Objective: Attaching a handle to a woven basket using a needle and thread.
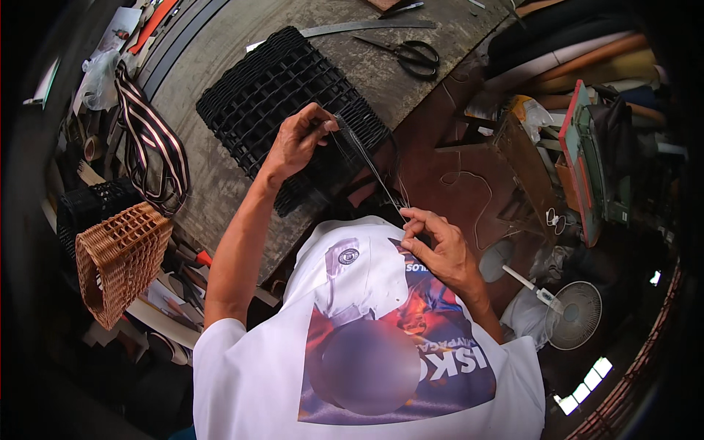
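A black open-weave basket [268, 92] lies tilted on the worn worktable at its near right edge. My left hand [299, 143] is over the basket's near side, thumb and fingers pinched at the top of some thin dark strands [367, 158]. The strands slant down to the right from there, past the basket and in front of the white shirt. At their lower end my right hand [438, 246] is closed, thumb against forefinger, on the strands. What lies right between the left fingertips is too small to make out clearly.
Black-handled scissors [418, 59] and a metal ruler [367, 28] lie at the table's far side. Striped straps [150, 139] and a brown woven basket [125, 257] are at the left. A white fan [572, 315] stands low right, below rolls of material [579, 55].
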Available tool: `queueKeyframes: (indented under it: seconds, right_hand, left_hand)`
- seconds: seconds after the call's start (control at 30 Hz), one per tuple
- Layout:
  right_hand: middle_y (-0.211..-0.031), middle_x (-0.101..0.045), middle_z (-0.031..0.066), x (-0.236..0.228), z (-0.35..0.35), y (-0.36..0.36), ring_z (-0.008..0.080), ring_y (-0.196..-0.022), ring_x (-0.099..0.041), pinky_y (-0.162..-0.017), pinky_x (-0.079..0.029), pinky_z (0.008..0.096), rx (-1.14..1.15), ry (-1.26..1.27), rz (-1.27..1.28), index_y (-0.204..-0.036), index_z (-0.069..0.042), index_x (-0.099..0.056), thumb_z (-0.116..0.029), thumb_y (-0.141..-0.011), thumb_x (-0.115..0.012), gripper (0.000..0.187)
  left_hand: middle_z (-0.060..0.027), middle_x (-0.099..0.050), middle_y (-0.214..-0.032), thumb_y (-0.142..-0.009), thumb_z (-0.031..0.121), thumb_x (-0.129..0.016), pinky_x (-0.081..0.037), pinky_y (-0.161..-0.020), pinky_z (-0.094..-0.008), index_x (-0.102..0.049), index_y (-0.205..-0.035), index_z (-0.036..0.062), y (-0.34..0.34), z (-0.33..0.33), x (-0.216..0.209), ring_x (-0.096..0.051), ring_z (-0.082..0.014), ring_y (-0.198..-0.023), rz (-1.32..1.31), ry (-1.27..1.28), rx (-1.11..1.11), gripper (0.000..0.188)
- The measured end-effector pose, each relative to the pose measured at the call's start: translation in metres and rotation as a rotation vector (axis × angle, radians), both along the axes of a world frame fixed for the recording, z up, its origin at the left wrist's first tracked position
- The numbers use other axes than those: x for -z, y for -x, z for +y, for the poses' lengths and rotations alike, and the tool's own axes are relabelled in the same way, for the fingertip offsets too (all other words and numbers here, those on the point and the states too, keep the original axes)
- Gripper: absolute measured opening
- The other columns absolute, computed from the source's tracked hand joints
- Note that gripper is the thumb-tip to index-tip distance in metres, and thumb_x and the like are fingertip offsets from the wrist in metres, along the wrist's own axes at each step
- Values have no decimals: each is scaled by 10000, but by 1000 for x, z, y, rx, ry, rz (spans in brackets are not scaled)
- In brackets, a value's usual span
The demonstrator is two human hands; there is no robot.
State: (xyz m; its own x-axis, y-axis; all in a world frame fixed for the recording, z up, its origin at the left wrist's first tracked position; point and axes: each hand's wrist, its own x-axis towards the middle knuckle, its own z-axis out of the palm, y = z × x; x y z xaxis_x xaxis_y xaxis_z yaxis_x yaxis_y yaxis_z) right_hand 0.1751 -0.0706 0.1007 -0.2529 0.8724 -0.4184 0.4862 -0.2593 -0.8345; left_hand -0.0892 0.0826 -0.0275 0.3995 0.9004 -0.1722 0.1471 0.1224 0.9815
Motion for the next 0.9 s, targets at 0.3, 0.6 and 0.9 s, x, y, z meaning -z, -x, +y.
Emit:
queueKeyframes:
  seconds: [0.3, 0.6, 0.9]
  right_hand:
    - [-1029, -681, 142, -103, -25, 38, 286, -1042, -647, -953, -476, 434, -585, -728, 131, -1330, 4, -559, -176, -873, -632, 496]
    - [-965, -665, 118, -13, 7, 17, 290, -846, -663, -725, -559, 362, -132, -1020, -86, -1025, 15, -692, -17, -807, -697, 221]
    - [-1078, -686, 101, 235, 87, 23, 230, -1064, -658, -931, -518, 349, 311, -54, 660, -1166, 21, -632, -59, -954, -539, 245]
  left_hand:
    - [-29, -670, -1001, -1014, 161, -586, -533, -768, -273, -618, -1025, 45, -10, 9, 0, -625, -110, -921, -86, -42, 53, 121]
    - [-3, -652, -969, -1013, 175, -596, -507, -753, -255, -622, -1003, 60, 9, 6, 10, -588, -83, -873, -94, -91, 44, 118]
    - [-3, -654, -984, -1013, 208, -599, -510, -766, -267, -618, -1016, 70, 2, 4, 1, -599, -92, -901, -64, -39, 35, 139]
